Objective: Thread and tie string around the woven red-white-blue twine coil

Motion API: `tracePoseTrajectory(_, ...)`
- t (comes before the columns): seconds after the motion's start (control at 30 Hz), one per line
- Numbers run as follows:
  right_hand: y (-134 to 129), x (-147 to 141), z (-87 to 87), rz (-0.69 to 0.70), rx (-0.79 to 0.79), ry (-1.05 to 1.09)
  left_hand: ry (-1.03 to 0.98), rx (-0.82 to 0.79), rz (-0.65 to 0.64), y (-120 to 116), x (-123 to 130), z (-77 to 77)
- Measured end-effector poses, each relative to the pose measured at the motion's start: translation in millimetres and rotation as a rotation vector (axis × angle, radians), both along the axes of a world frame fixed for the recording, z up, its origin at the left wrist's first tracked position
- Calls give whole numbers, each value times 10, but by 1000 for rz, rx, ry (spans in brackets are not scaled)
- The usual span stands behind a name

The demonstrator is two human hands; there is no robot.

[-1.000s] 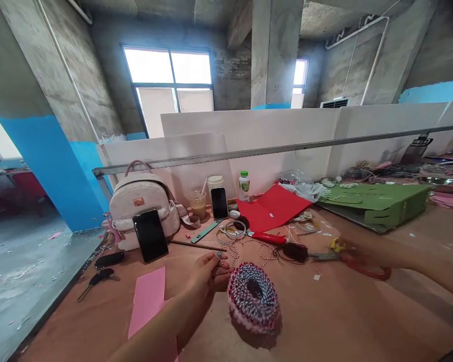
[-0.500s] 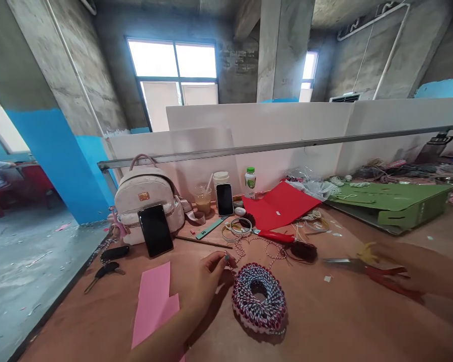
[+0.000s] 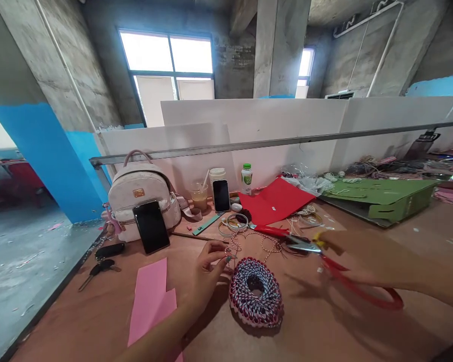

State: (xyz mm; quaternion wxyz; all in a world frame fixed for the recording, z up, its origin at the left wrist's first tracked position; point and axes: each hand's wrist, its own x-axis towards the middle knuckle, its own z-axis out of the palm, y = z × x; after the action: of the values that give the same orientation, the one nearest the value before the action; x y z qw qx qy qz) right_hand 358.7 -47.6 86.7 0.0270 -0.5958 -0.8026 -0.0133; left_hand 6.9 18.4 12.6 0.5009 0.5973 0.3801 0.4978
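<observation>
Fingers of the left hand are closed in a pinch, it seems on a thin pink-white cord, just beside an oval ring of tightly braided strands. This ring lies on the table, its hole facing up, its edge knobbly and dark red. To its left lies a flat pink paper. The right hand, partly blurred, has its fingers closed around the red handles of metal scissors; how wide the blades stand, I cannot tell. I judge the step in hand as controlling the cord with one hand and having scissors ready in the other; the next move would call for a steady cord, and blades kept away from the braid. Farther away are a smooth red sheet, a pale, rounded backpack and an angular green box.
</observation>
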Motion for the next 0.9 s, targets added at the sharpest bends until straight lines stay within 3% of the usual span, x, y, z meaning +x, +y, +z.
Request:
tracePoseTrajectory(0.17, 161, -601, 322, 203, -126, -114, 24, 75, -43, 34, -21, -22)
tracePoseTrajectory(0.37, 466, -1015, 510, 379, -18, -323, 44, 123, -57, 76, -53, -43)
tracePoseTrajectory(0.63, 710, -1420, 557, 446, -127, -448, 28, 154, -23, 90, -60, -62)
tracePoseTrajectory(0.9, 778, -1461, 512, 505, -107, -424, -3, 129, 20, 131, -70, -96)
